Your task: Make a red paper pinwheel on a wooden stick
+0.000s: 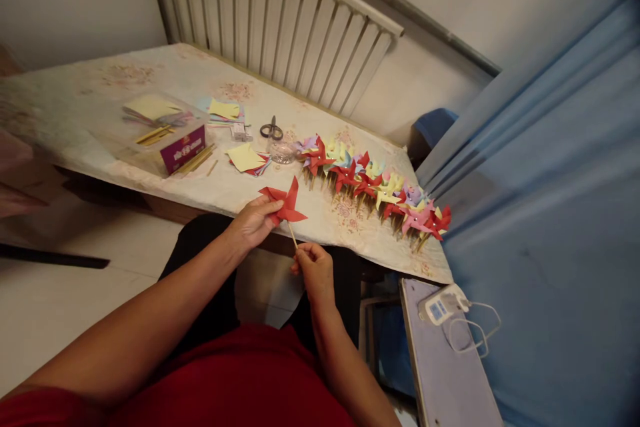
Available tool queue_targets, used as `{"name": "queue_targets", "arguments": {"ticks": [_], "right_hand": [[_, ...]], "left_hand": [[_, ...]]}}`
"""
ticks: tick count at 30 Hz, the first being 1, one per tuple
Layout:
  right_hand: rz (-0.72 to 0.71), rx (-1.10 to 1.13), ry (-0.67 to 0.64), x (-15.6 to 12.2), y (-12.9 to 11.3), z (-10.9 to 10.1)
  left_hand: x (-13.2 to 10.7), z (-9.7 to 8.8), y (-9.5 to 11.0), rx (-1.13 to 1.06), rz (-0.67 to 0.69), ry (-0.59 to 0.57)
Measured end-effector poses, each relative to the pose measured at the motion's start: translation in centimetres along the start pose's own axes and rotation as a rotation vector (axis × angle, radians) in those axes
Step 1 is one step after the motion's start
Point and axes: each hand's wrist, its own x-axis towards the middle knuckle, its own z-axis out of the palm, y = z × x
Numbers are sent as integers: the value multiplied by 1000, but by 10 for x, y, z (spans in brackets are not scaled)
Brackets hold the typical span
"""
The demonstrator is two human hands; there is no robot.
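Note:
My left hand (pixel 257 219) pinches one blade of a red paper pinwheel (pixel 287 204), held up above the front edge of the table. A thin wooden stick (pixel 293 235) runs down from behind the pinwheel, and my right hand (pixel 315 270) is closed around its lower end. To the right on the table, several finished pinwheels (pixel 370 185) in red, yellow, pink, purple and blue lie in a long row with their sticks toward me. Just beyond my left hand is a small stack of yellow and red paper pieces (pixel 247 157).
Black-handled scissors (pixel 271 130) lie near a clear round container (pixel 283 151). A clear box with a purple label (pixel 184 149) holds paper and sticks at left. A radiator (pixel 280 20) stands behind the table. At right are a blue curtain (pixel 545 180) and a white corded device (pixel 443 305).

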Motion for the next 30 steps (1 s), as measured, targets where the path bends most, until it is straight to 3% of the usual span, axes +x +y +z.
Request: {"name": "queue_targets", "arguments": {"ticks": [7, 15, 21, 30], "right_hand": [[-3, -80, 36, 25, 11, -1], [28, 51, 101, 76, 9, -1], [18, 114, 115, 120, 5, 6], [18, 112, 60, 164, 7, 20]], "left_hand": [[26, 4, -2, 93, -18, 84], [74, -4, 3, 171, -100, -17], [117, -11, 6, 235, -71, 85], [161, -30, 13, 251, -8, 81]]}}
